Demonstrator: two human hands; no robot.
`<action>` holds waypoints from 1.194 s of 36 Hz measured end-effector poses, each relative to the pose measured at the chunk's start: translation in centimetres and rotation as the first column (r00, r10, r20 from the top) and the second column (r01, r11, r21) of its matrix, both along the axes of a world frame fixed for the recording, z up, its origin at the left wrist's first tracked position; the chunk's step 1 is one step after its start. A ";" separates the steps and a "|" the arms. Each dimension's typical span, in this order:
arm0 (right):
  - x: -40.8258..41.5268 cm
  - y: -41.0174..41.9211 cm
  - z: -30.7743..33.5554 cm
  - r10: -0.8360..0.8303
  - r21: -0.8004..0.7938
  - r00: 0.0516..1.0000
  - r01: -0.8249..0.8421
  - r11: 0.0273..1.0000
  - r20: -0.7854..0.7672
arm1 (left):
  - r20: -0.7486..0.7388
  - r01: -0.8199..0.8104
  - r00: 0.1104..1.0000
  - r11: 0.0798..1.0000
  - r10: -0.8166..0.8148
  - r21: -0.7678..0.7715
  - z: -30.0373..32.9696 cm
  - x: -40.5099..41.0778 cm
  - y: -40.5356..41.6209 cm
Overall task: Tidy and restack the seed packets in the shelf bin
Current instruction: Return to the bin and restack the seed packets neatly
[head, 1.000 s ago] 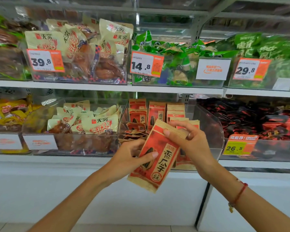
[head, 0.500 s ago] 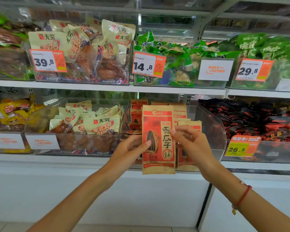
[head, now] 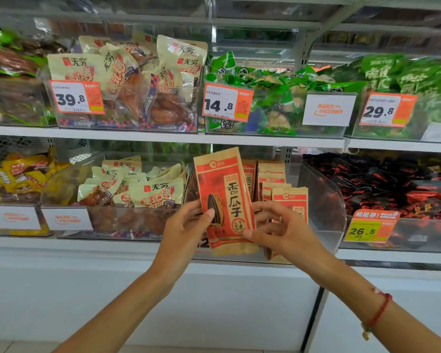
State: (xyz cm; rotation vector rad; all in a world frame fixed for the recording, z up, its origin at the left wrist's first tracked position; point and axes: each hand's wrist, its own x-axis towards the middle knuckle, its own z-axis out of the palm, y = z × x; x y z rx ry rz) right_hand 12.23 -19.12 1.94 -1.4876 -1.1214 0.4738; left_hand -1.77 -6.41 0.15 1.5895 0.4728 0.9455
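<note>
Here I hold the seed packet upright before the shelf bin, left hand and right hand pinching its lower edges; it looks light, crinkly, best gripped by the sides.

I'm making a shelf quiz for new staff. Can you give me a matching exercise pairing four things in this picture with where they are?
Things:
1. red-and-tan paper seed packet
2. orange price tag reading 14.8
3. yellow-green price tag reading 26.5
4. red cord bracelet

Places:
A. on the right wrist
B. upper shelf, on the bin of green snack packs
C. held upright between the left hand and right hand
D. lower shelf, right of the clear plastic seed bin

Pairs: 1-C, 2-B, 3-D, 4-A
</note>
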 end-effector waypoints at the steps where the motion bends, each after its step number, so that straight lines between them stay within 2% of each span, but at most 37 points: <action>1: -0.2 0.0 0.0 -0.019 0.015 0.999 0.018 1.000 0.038 | 0.018 -0.043 0.999 0.998 0.042 0.043 0.0 0.0 0.0; 4: -0.9 0.0 -0.2 -0.056 0.050 0.987 0.049 0.998 0.152 | 0.048 -0.102 0.994 0.989 0.098 0.105 0.3 0.1 -0.3; 7: -1.8 -0.1 -0.3 -0.053 0.063 0.973 0.040 0.997 0.227 | 0.043 -0.073 0.996 0.997 0.072 0.033 0.9 0.0 -1.0; 13: -2.8 -0.4 -0.4 0.031 -0.001 0.965 -0.032 0.999 0.260 | -0.117 -0.001 0.993 1.000 -0.002 -0.025 1.4 0.1 -0.7; 15: -2.9 -0.5 -0.1 0.093 -0.032 0.968 -0.088 0.996 0.235 | -0.148 0.086 0.985 0.996 -0.091 -0.034 1.4 -0.3 -0.3; 18: -2.8 -0.6 0.6 0.176 -0.039 0.983 -0.174 0.984 0.053 | -0.207 0.246 0.945 0.967 -0.253 -0.062 1.6 -0.9 0.0; 22: -2.7 -0.6 1.3 0.114 0.023 0.989 -0.112 0.993 -0.094 | -0.304 0.313 0.901 0.949 -0.309 -0.039 1.3 -1.0 -0.2; 29: -2.5 -0.7 1.3 0.028 0.128 0.996 -0.017 0.992 -0.088 | -0.329 0.331 0.881 0.940 -0.340 -0.087 1.0 -0.7 -0.6; 38: -2.0 -0.5 0.9 -0.014 0.120 0.994 0.027 0.992 -0.104 | -0.350 0.395 0.833 0.904 -0.428 -0.166 0.6 -0.4 -0.9; 43: -2.0 -0.5 1.0 -0.014 0.128 0.996 0.025 0.991 -0.087 | -0.312 0.366 0.858 0.912 -0.408 -0.186 0.7 -0.3 -0.9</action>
